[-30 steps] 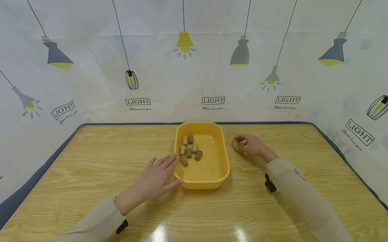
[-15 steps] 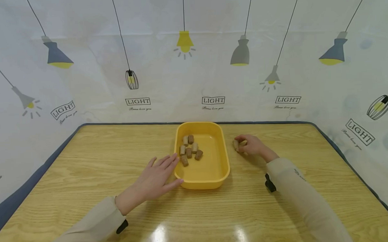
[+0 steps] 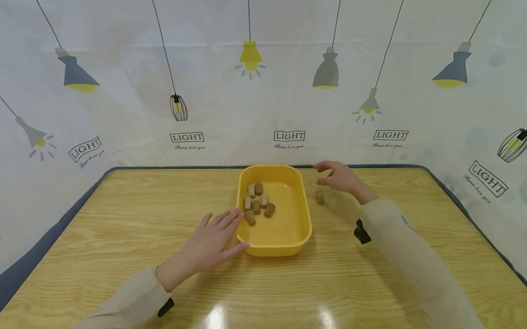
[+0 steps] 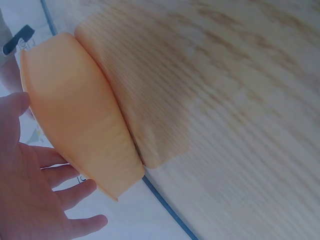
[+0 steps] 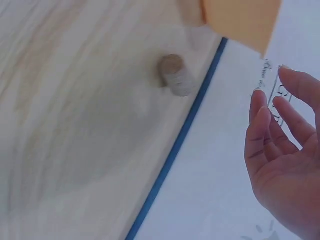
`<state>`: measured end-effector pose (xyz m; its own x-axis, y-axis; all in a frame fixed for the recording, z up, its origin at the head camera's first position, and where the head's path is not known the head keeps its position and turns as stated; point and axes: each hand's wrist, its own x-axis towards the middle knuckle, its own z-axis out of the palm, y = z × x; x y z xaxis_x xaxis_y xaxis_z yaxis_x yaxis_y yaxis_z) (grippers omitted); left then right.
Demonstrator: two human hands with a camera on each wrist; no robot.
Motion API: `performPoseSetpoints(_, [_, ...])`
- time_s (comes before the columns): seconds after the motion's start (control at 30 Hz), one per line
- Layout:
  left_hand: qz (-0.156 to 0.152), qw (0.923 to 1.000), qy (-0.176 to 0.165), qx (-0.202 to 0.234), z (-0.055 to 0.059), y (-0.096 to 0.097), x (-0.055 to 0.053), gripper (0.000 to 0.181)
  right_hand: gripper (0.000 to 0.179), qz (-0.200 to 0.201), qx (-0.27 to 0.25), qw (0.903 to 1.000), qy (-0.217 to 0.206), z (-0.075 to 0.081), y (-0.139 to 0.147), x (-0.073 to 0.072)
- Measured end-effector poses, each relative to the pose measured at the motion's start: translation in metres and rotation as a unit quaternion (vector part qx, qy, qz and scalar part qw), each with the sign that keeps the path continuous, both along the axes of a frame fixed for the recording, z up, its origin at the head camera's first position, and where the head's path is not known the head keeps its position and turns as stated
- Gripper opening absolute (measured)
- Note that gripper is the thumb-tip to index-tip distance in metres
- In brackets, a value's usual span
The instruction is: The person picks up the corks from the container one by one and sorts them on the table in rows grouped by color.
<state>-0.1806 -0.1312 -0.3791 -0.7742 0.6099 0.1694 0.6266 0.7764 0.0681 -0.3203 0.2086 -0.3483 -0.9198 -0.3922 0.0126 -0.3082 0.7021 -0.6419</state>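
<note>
Wooden table (image 3: 139, 212) bears one cork (image 3: 320, 197) just beside the yellow tray (image 3: 275, 250) of other corks (image 3: 256, 207). Right grip (image 3: 340, 176), parted, empty, hovers near; careless brushing might roll this cork away. Left grip (image 3: 211, 244), spread, touches the tray.

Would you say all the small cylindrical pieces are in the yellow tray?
No, at least one piece sits on the table, outside the yellow tray.
</note>
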Motion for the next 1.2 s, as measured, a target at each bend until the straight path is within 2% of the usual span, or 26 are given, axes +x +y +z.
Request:
performPoseSetpoints(0.27, [0.000, 1.0000, -0.003, -0.001, 0.000, 0.000, -0.001, 0.071, 0.043, 0.008, 0.011, 0.9999, 0.005, 0.019, -0.023, -0.004])
performPoseSetpoints(0.57, [-0.001, 1.0000, 0.002, 0.002, -0.001, 0.000, -0.001, 0.071, 0.045, 0.020, 0.014, 0.9994, 0.024, 0.043, -0.052, 0.001])
performPoseSetpoints(0.93, [-0.005, 1.0000, 0.002, 0.006, -0.001, 0.000, -0.001, 0.069, 0.042, 0.043, 0.029, 0.9977, 0.043, 0.051, -0.081, -0.001])
performPoseSetpoints(1.2, [-0.002, 1.0000, -0.002, 0.000, 0.001, 0.001, -0.001, 0.070, 0.042, 0.041, 0.028, 0.9982, 0.034, 0.049, -0.106, 0.002])
